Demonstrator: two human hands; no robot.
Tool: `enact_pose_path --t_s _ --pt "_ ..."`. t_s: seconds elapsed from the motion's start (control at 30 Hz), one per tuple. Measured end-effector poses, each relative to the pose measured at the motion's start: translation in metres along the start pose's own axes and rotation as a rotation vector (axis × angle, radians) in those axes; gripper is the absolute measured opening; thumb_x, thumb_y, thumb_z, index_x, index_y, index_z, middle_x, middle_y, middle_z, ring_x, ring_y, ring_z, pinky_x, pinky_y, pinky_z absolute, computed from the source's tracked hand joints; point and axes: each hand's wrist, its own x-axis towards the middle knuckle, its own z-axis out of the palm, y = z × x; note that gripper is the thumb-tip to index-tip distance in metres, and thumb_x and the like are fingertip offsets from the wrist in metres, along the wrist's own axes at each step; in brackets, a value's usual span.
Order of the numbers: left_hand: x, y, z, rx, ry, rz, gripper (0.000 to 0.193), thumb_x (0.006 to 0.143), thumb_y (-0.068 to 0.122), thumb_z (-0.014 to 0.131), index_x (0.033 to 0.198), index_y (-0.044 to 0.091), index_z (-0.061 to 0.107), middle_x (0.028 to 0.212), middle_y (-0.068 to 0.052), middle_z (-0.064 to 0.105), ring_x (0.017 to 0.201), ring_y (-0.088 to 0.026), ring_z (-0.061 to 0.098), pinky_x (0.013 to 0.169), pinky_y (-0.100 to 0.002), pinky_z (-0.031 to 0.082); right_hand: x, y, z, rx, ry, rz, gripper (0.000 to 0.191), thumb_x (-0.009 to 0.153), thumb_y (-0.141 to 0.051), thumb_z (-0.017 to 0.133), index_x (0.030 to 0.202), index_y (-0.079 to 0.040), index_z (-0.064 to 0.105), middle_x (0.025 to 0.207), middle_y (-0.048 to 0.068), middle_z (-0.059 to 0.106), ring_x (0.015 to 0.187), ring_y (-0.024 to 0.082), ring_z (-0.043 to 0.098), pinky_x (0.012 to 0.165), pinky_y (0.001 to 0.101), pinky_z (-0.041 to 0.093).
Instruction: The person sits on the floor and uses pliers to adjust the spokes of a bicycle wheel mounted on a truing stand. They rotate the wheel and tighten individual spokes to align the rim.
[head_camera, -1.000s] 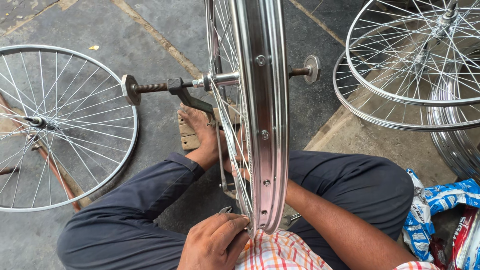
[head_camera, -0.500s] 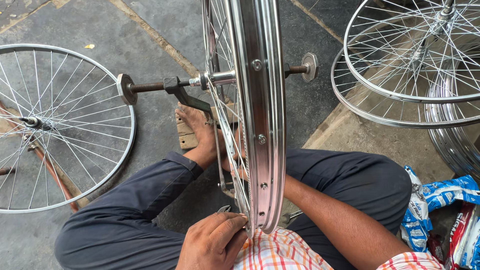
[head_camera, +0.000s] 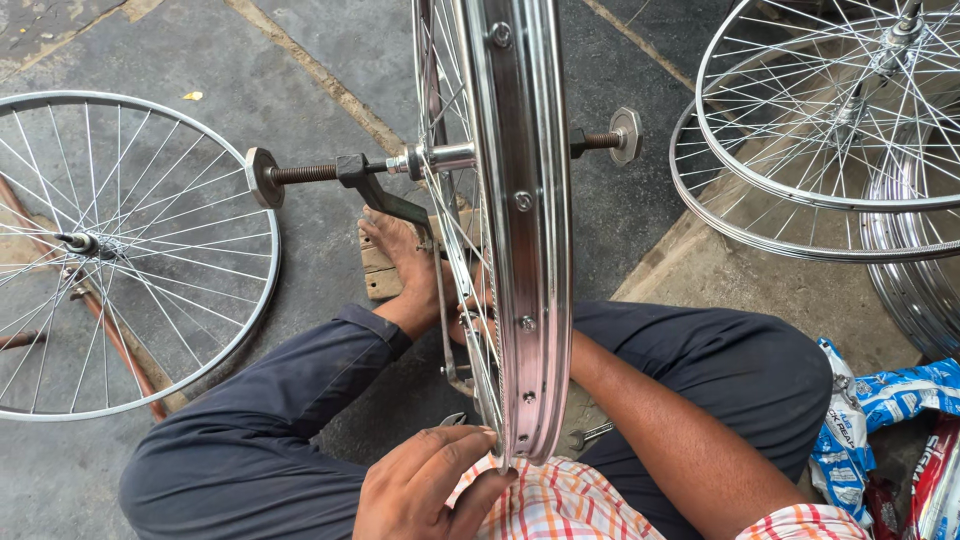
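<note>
Rim (head_camera: 520, 230) stands upright dead centre, edge-on to the camera, its hub on a threaded axle (head_camera: 310, 172) clamped in a dark stand arm (head_camera: 385, 195), with a big nut at each end, one at 9 o'clock and one at 3 o'clock of the hub. Spokes are already laced and fanning out from the hub, so from what shows the build looks well past lacing and into fiddling with individual spokes down at the bottom of the wheel; how true it is, no way to tell from here. The left hand (head_camera: 425, 485) sits at 6 o'clock of the rim, fingers curled narrow and touching the rim's lower edge and the spokes there, with a small bit of metal poking out by the fingertips, too tiny to say what it is. The right hand is hidden behind the rim, only the forearm (head_camera: 680, 440) shows running in from 4 o'clock, so can't tell if it's gripping anything. A bare foot (head_camera: 405, 255) rests on a wooden block (head_camera: 372, 272) just behind the wheel. Further out: a finished spoked wheel (head_camera: 110, 250) lies flat on the stone floor at 9 o'clock, two more wheels (head_camera: 820, 130) are stacked at 2 o'clock, and blue plastic packets (head_camera: 880, 410) sit at 4 o'clock by the knee.
</note>
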Motion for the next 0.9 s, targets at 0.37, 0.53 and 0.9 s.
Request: enact_pose_path --t_s 0.37,0.53,0.9 --pt "-0.002 -0.026 0.017 0.013 0.012 0.073 0.026 0.076 0.011 0.083 0.099 0.006 0.072 0.096 -0.008 0.077 0.09 -0.024 0.077 0.078 -0.037 0.061 0.018 -0.01 -0.013 0.067 0.004 -0.005 0.025 0.099 -0.025 0.054 0.11 -0.007 0.067 0.094 0.008 0.071 0.078 0.016 0.071 0.063 0.0284 0.058" --pt "0.002 -0.061 0.024 0.167 -0.188 -0.134 0.055 0.075 0.016 0.08 0.123 -0.006 0.065 0.119 -0.02 0.071 0.105 -0.037 0.069 0.086 -0.048 0.054 0.014 -0.01 -0.011 0.078 -0.007 0.01 0.025 0.099 -0.025 0.053 0.109 -0.007 0.067 0.093 0.008 0.071 0.077 0.016 0.071 0.062 0.0284 0.058" --pt "-0.002 -0.044 0.023 0.192 -0.127 0.053 0.032 0.079 0.017 0.081 0.106 0.004 0.072 0.102 -0.008 0.075 0.091 -0.022 0.074 0.078 -0.036 0.059 0.019 -0.015 -0.013 0.106 -0.015 0.017 0.025 0.099 -0.025 0.051 0.108 -0.007 0.066 0.092 0.009 0.07 0.074 0.016 0.071 0.058 0.0284 0.058"
